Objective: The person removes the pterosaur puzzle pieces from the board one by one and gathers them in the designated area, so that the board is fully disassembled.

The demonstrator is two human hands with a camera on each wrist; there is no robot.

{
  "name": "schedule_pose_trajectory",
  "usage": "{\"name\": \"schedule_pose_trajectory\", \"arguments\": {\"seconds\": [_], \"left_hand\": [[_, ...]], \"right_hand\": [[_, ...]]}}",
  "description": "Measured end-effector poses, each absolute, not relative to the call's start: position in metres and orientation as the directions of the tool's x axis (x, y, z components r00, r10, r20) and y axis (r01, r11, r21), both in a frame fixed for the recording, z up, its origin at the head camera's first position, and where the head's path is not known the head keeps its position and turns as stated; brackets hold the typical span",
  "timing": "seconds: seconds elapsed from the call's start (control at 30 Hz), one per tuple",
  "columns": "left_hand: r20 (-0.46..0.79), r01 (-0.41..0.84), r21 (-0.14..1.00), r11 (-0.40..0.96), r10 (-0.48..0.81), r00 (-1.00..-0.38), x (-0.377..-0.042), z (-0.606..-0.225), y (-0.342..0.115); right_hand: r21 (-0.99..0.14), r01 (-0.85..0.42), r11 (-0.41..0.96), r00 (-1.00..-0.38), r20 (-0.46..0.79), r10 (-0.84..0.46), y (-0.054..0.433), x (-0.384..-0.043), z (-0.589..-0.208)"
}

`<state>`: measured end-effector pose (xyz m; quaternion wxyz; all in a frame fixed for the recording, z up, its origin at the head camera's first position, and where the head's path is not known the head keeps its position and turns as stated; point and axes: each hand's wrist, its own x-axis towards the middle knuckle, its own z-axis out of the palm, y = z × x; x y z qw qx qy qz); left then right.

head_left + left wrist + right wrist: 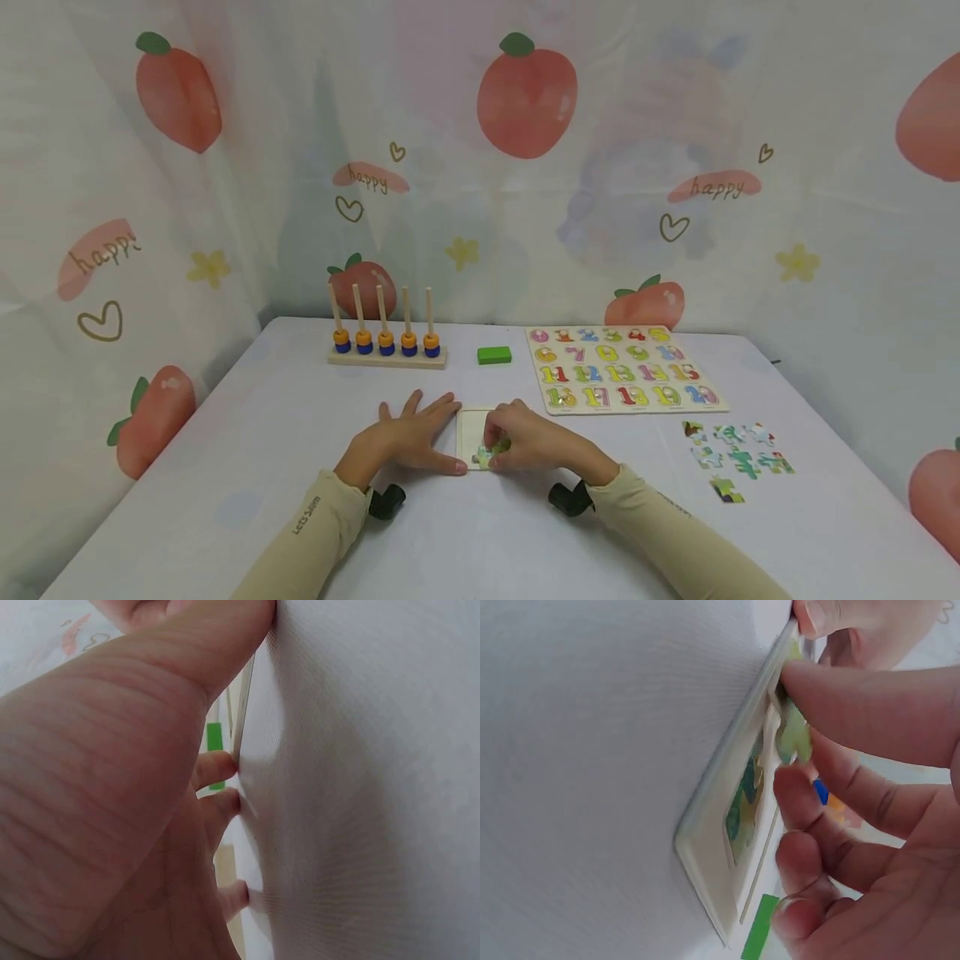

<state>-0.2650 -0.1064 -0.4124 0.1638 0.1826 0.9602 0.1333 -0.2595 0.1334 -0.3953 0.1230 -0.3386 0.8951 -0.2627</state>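
A small square wooden puzzle tray point(471, 427) lies flat on the table between the two hands. My right hand point(529, 438) is over its right part, pinching a green puzzle piece point(795, 739) between thumb and fingers; that piece is tilted up off the tray. Beside it, another green puzzle piece point(744, 806) sits in the tray's corner. With fingers spread, my left hand point(408, 435) rests on the table, its thumb at the tray's near left corner and a fingertip by the far left corner. The right fingers hide part of the tray in the head view.
Several loose puzzle pieces point(741, 462) lie at the right. Behind them is a number board point(630, 371). A green block point(494, 356) lies beyond the tray, and a peg stand with beads point(386, 357) stands at the back left. Printed cloth point(480, 217) surrounds the table.
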Motion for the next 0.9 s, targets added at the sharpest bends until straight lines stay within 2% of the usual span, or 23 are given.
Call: {"name": "schedule_pose_trajectory", "arguments": {"seconds": [0.23, 0.7, 0.9], "left_hand": [[-0.267, 0.304, 0.319, 0.898, 0.393, -0.880, -0.266, -0.412, -0.106], [-0.275, 0.301, 0.311, 0.901, 0.389, -0.879, -0.264, -0.409, -0.103], [-0.270, 0.301, 0.308, 0.902, 0.387, -0.882, -0.264, -0.408, -0.104]], "right_hand": [[-0.627, -0.561, 0.540, -0.702, 0.014, -0.712, 0.136, -0.261, -0.397], [-0.682, -0.489, 0.544, -0.765, 0.036, -0.643, 0.159, -0.252, -0.388], [-0.681, -0.496, 0.538, -0.775, 0.067, -0.628, 0.174, -0.249, -0.386]]}}
